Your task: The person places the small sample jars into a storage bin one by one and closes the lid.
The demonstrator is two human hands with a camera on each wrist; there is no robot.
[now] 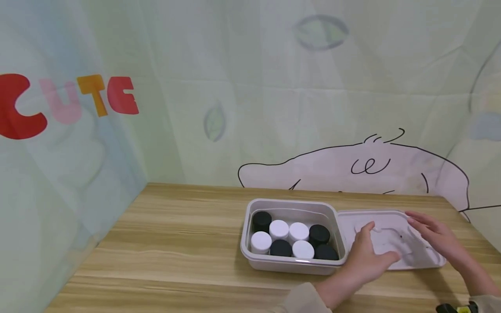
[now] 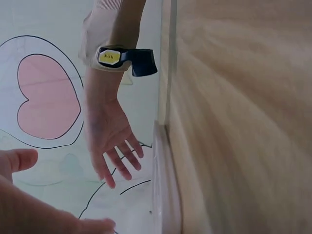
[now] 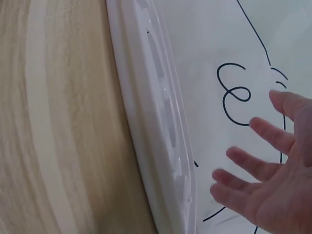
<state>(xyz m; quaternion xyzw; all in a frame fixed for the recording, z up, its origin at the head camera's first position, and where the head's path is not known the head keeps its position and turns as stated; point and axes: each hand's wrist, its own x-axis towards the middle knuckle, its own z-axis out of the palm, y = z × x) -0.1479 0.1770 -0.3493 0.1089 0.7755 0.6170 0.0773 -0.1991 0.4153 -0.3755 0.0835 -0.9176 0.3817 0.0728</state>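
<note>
A pale plastic box point(image 1: 290, 266) stands on the table, holding several round, flat-topped pieces, among them a white one point(image 1: 303, 250) and a black one point(image 1: 262, 221). Beside it on the right lies its lid-like pale tray point(image 1: 415, 256), flat on the wood. My left hand point(image 1: 364, 256) hovers over the tray's left part, thumb and fingers spread, near the box's right rim. Over the tray's right part is my right hand point(image 1: 438, 239), its fingers extended. Neither hand holds anything. In the left wrist view the right hand point(image 2: 109, 126) hangs with fingers apart.
The wooden table point(image 1: 168, 243) stretches left of the box. A printed cloth backdrop point(image 1: 266, 108) with cartoon drawings and coloured letters rises behind and to the left. A dark strap with a yellow label point(image 2: 111, 57) sits on the right wrist.
</note>
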